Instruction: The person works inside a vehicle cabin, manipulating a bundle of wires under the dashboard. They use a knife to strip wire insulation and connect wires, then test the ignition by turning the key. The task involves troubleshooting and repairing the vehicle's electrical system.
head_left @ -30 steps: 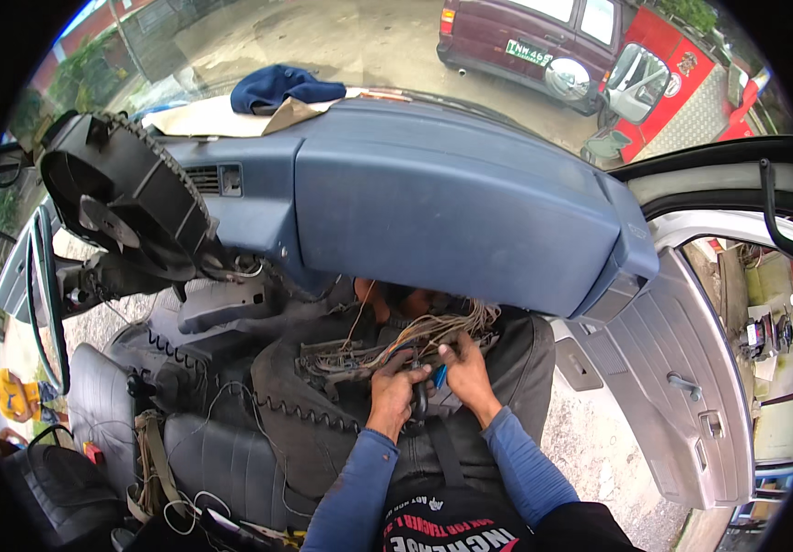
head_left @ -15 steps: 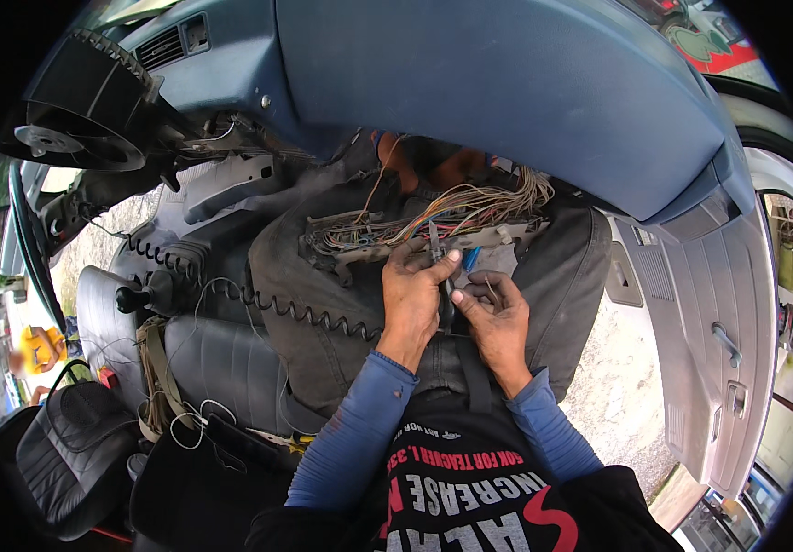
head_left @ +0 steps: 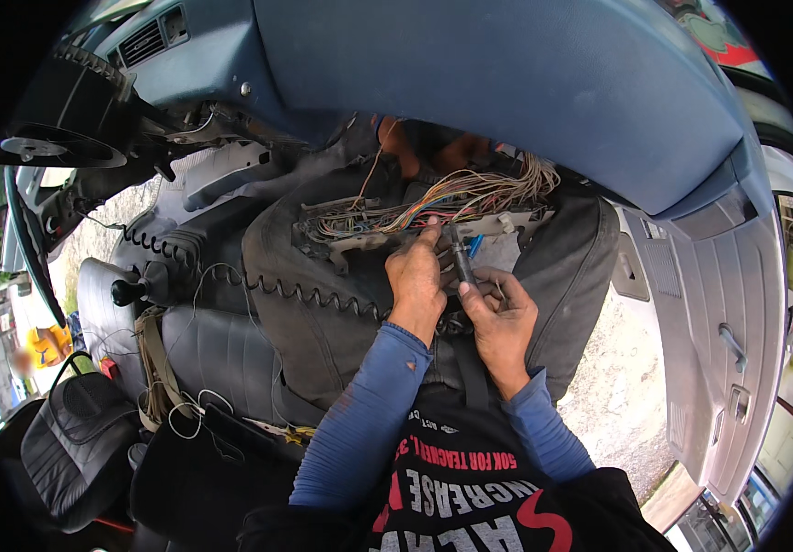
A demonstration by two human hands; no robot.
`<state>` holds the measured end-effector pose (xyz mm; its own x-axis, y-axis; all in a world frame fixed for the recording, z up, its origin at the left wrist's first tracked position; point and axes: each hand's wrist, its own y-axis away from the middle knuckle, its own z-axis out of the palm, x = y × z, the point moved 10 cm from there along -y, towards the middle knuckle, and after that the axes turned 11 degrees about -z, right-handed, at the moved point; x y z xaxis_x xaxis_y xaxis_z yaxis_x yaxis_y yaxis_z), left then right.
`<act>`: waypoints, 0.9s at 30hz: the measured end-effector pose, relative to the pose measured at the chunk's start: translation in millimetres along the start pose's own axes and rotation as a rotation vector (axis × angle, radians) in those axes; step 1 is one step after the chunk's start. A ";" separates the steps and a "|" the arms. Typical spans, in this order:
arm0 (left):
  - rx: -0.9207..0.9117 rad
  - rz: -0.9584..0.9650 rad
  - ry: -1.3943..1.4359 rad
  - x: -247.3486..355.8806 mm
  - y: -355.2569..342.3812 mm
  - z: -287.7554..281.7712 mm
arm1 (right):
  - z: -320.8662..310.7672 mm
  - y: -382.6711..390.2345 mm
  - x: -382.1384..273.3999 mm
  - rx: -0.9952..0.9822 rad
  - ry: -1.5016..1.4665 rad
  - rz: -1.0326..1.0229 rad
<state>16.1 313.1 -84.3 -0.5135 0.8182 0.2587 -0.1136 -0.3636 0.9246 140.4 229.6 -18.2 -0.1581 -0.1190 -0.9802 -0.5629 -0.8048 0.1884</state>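
Observation:
A wiring harness [head_left: 451, 198] of many thin coloured wires lies on a pale, long panel [head_left: 369, 245] across my lap. My left hand [head_left: 417, 279] reaches up to its near edge, index finger extended into the wires. The fingertips seem closed on some strands; which ones I cannot make out. In my right hand [head_left: 501, 317] is a dark stick-shaped tool [head_left: 463, 261], gripped between thumb and fingers with its upper end close to the wires. A black coiled cord [head_left: 309, 308] runs from the left toward my hands. Just right of the tool shows a small blue piece [head_left: 475, 245].
Above the harness juts the blue-grey dashboard [head_left: 497, 83]. The steering wheel [head_left: 56, 110] and gear lever [head_left: 129, 291] are on the left, beside a dark seat [head_left: 221, 354]. An open door [head_left: 700, 313] stands on the right. Another person's arm [head_left: 398, 152] shows beneath the dashboard.
The tool has turned more upright and is now in my right hand alone, no longer between both hands. My left fingers have moved up to the wires. The whole view has shifted slightly.

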 end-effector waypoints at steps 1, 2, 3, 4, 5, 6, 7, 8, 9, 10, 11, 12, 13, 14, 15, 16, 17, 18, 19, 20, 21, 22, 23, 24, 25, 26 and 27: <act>0.032 0.035 -0.013 3.0 -2.0 0.4 | 0.9 -1.3 1.6 0.004 -0.011 -0.009; 0.063 0.129 -0.007 5.3 -18.1 -7.9 | 2.1 -2.6 1.7 0.009 -0.021 -0.018; 0.067 0.136 -0.020 5.4 -18.5 -6.7 | 1.0 -4.0 1.4 0.008 0.005 -0.017; 0.071 0.144 -0.035 5.7 -18.3 -6.2 | 0.5 -5.4 -0.6 0.007 0.031 -0.016; 0.074 0.151 -0.049 5.5 -17.6 -6.1 | -0.2 -5.9 -1.4 0.007 0.056 -0.015; 0.095 0.163 -0.066 7.0 -12.8 -6.0 | -0.2 -7.0 -1.3 0.000 0.074 -0.019; 0.085 0.201 -0.054 7.6 -12.9 -6.9 | -0.3 -7.7 -1.2 -0.006 0.092 -0.023; 0.074 0.239 -0.041 7.7 -13.9 -8.3 | -0.1 -8.6 -0.8 -0.013 0.110 -0.026; 0.063 0.275 -0.029 8.7 -12.5 -7.9 | 0.3 -8.8 1.4 -0.003 0.067 -0.031; 0.050 0.253 -0.018 5.5 -14.2 -7.2 | 1.1 -9.0 5.2 0.007 0.024 -0.036; 0.036 0.231 -0.007 2.7 -15.9 -6.8 | 0.8 -9.7 8.3 0.017 -0.019 -0.041; 0.027 0.213 0.008 1.1 -16.9 -8.3 | 1.5 -11.2 6.4 0.002 0.009 -0.073; 0.026 0.198 0.030 -1.0 -17.8 -9.8 | 1.4 -12.2 6.1 -0.045 0.099 -0.062; 0.025 0.184 0.052 -3.3 -18.7 -11.0 | -0.1 -13.5 3.6 -0.091 0.190 -0.051; 0.020 0.171 0.074 -4.8 -19.1 -10.8 | 0.5 -14.8 1.9 -0.137 0.280 -0.043; 0.015 0.162 0.087 -5.0 -19.3 -11.0 | 2.1 -15.6 0.4 -0.147 0.277 -0.048; 0.009 0.154 0.100 -4.7 -19.4 -11.7 | 3.9 -16.2 -0.8 -0.157 0.274 -0.054; 0.003 0.145 0.115 -5.8 -19.9 -12.5 | 5.4 -16.7 -1.5 -0.169 0.272 -0.059; -0.002 0.181 0.109 -3.0 -19.3 -11.9 | 5.9 -17.9 0.5 -0.163 0.249 -0.069; -0.007 0.217 0.102 -0.4 -18.9 -10.5 | 6.5 -19.1 5.4 -0.158 0.226 -0.080; -0.012 0.253 0.096 2.6 -18.0 -9.9 | 7.7 -19.4 8.2 -0.153 0.202 -0.090; -0.006 0.257 0.076 2.2 -17.9 -10.2 | 8.1 -18.6 9.8 -0.159 0.206 -0.086; 0.000 0.261 0.056 1.6 -17.6 -10.5 | 7.8 -17.6 10.9 -0.165 0.210 -0.082; 0.003 0.264 0.036 2.7 -14.7 -7.8 | 7.2 -17.9 11.6 -0.169 0.215 -0.078; 0.012 0.281 0.017 5.4 -11.1 -6.1 | 7.2 -20.1 8.7 -0.164 0.244 -0.106; 0.020 0.297 -0.002 8.0 -7.5 -4.3 | 8.2 -24.0 5.0 -0.158 0.273 -0.134; 0.034 0.306 -0.023 7.5 -3.3 -5.7 | 7.1 -24.4 3.7 -0.152 0.304 -0.153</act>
<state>7.8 318.0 -87.0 -0.5001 0.6828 0.5326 0.0724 -0.5799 0.8115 147.8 253.0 -26.0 0.1796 -0.1397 -0.9738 -0.4310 -0.9010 0.0498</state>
